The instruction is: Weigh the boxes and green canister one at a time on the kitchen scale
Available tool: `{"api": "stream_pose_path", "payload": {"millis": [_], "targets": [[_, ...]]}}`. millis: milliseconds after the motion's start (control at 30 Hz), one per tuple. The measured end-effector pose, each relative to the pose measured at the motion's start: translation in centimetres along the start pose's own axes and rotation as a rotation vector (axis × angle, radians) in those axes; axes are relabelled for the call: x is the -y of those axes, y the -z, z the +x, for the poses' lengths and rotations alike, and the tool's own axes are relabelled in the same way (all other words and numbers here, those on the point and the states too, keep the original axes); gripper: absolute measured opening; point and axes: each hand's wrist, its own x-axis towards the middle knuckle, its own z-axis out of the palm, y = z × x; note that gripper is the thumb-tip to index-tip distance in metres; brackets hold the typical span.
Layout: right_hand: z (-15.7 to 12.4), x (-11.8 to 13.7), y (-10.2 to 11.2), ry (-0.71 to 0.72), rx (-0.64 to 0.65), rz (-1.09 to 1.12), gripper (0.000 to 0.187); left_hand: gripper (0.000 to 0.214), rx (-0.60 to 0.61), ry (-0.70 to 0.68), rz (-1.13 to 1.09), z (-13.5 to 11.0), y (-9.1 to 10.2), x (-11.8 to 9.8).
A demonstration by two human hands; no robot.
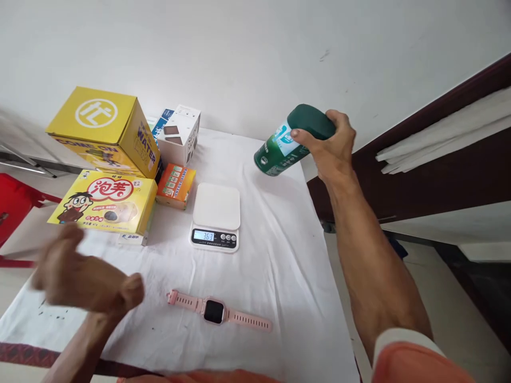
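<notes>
My right hand point(330, 142) is raised over the table's far right edge, fingers wrapped round a green spray can point(288, 142) with a dark green cap, tilted with its base toward the left. My left hand point(82, 275) hovers low over the near left of the white cloth point(279, 255), blurred by motion, fingers bent and nothing visible in them. A white kitchen scale point(216, 217) sits in the middle with its platform bare and its display reading 363. A pink smartwatch point(217, 310) lies flat near the front.
At the back left stand a yellow carton point(106, 130), a yellow snack box point(106, 205), an orange packet point(175, 184) and a white box point(179, 133). A red stool point(14, 205) is at the left. A dark wooden frame point(431, 175) runs along the right.
</notes>
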Motion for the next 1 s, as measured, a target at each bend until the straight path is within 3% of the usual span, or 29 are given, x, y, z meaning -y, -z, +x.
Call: {"api": "stream_pose_path", "payload": {"millis": [33, 100, 200, 300, 500, 600, 800, 900, 1000], "targets": [[-1.0, 1.0, 0.7, 0.046, 0.027, 0.036, 0.079, 0.09, -0.084, -0.165, -0.052, -0.5, -0.9, -1.2], [-3.3, 3.4, 1.7, 0.12, 0.098, 0.085, 0.073, 0.064, 0.151, -0.28, -0.116, -1.4, -2.6, -3.2], [-7.1, 6.9, 2.0, 0.2, 0.189, 0.11, 0.078, 0.052, 0.518, -0.171, -0.187, -2.5, -4.8, -4.2], [-10.2, 9.7, 1.0, 0.223, 0.276, 0.115, 0.093, 0.061, 0.648, 0.003, -0.23, -3.6, -6.1, -2.9], [-13.7, 11.4, -2.2, 0.173, 0.367, 0.077, 0.098, 0.074, 0.647, 0.169, -0.29, -4.3, -6.5, -0.6], [-14.4, 11.2, -3.2, 0.188, 0.367, 0.047, 0.107, 0.077, 0.625, 0.188, -0.297, -4.0, -6.3, -0.3], [-15.0, 10.8, -3.7, 0.162, 0.343, 0.079, 0.102, 0.076, 0.613, 0.172, -0.289, -3.5, -6.3, -0.3], [-15.5, 9.6, -3.1, 0.088, 0.344, 0.163, 0.105, 0.074, 0.603, 0.18, -0.322, -3.4, -6.3, -0.3], [-17.1, 6.6, -2.9, -0.073, 0.287, 0.342, 0.091, 0.074, 0.6, 0.258, -0.395, -3.2, -6.3, -0.1]]}}
